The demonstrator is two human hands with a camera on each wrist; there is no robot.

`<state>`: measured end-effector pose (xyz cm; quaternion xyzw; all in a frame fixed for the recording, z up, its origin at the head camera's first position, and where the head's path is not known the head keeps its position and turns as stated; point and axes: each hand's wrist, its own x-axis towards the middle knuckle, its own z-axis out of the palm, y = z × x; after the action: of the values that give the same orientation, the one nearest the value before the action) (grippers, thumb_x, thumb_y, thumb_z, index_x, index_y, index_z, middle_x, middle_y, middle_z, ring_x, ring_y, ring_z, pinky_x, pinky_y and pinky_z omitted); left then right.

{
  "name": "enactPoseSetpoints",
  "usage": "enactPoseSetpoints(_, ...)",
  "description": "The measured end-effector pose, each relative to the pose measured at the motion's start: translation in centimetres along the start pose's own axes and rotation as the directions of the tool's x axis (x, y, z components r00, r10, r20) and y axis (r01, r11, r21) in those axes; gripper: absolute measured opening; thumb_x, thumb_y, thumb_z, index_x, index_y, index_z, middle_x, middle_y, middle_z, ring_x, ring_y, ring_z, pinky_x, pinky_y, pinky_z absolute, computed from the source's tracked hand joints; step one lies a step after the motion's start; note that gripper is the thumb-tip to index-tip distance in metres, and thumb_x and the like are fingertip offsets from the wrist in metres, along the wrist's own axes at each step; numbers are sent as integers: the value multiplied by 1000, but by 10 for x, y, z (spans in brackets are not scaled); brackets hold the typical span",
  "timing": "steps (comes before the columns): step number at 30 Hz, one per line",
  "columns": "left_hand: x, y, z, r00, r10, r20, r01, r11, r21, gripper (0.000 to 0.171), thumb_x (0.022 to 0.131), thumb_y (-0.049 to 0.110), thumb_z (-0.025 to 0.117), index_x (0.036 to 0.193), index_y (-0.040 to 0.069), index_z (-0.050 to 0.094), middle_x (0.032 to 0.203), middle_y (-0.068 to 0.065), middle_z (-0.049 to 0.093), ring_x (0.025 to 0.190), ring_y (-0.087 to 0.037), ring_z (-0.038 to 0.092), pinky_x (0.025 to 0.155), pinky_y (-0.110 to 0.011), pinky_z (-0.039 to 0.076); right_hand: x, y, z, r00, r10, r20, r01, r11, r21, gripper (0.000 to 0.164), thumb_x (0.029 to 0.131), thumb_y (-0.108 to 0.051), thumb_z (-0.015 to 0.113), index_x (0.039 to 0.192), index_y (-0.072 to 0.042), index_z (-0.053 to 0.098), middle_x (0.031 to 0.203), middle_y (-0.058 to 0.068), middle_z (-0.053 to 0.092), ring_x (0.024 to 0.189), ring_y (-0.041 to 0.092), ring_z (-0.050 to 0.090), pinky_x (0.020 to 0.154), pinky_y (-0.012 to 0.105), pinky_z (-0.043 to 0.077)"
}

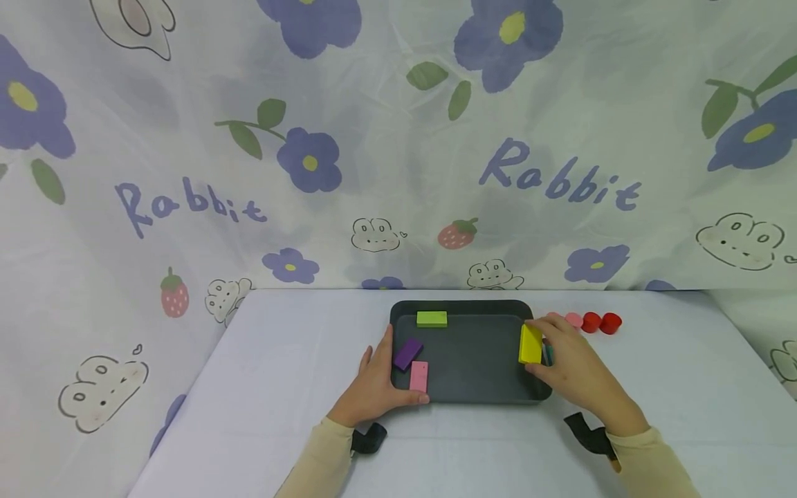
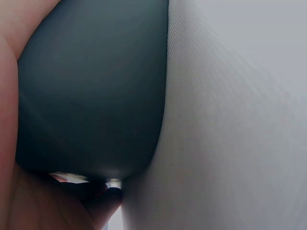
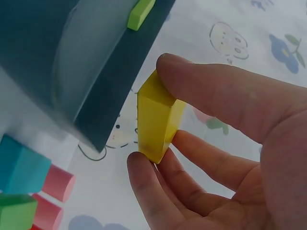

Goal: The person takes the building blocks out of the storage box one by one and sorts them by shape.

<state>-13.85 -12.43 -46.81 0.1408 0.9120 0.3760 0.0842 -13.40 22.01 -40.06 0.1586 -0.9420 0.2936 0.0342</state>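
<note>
My left hand [image 1: 376,387] grips the left front corner of a dark grey tray [image 1: 473,360], its thumb along the front rim and its fingers along the left side. In the left wrist view the tray's dark outer surface [image 2: 96,96] fills much of the picture, with fingers curled about it. My right hand [image 1: 573,363] pinches a yellow block [image 1: 530,344] between thumb and fingertips, over the tray's right rim. The right wrist view shows this yellow block [image 3: 160,117] held by its ends. Inside the tray lie a lime green block [image 1: 432,319], a purple block [image 1: 408,354] and a pink block [image 1: 419,377].
Right of the tray, a teal block [image 1: 548,354] is partly hidden by my right hand. Pink and red cylinders [image 1: 610,323] stand in a row behind that hand. The right wrist view also has a green block [image 3: 18,211]. A patterned cloth [image 1: 398,173] hangs behind the white table [image 1: 280,360].
</note>
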Motion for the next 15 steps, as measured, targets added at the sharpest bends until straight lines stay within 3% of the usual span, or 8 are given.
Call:
enactPoseSetpoints(6, 1, 0, 0, 1000, 0, 0, 0, 1000, -3, 139, 70, 61, 85, 161, 2, -3, 168, -12, 8, 153, -27, 14, 123, -52, -4, -7, 4, -2, 1000, 28, 10, -29, 1000, 8, 65, 76, -4, 86, 132, 7, 57, 128, 28, 52, 101, 38, 63, 83, 50, 59)
enactPoseSetpoints(15, 1, 0, 0, 1000, 1, 1, -1, 1000, 0, 139, 70, 61, 85, 160, 2, -3, 168, -13, 8, 153, -27, 14, 123, -51, -4, -17, 17, -5, 1000, 23, 10, -23, 1000, -15, 68, 74, -3, 86, 134, 6, 55, 130, 25, 52, 101, 37, 62, 85, 51, 58)
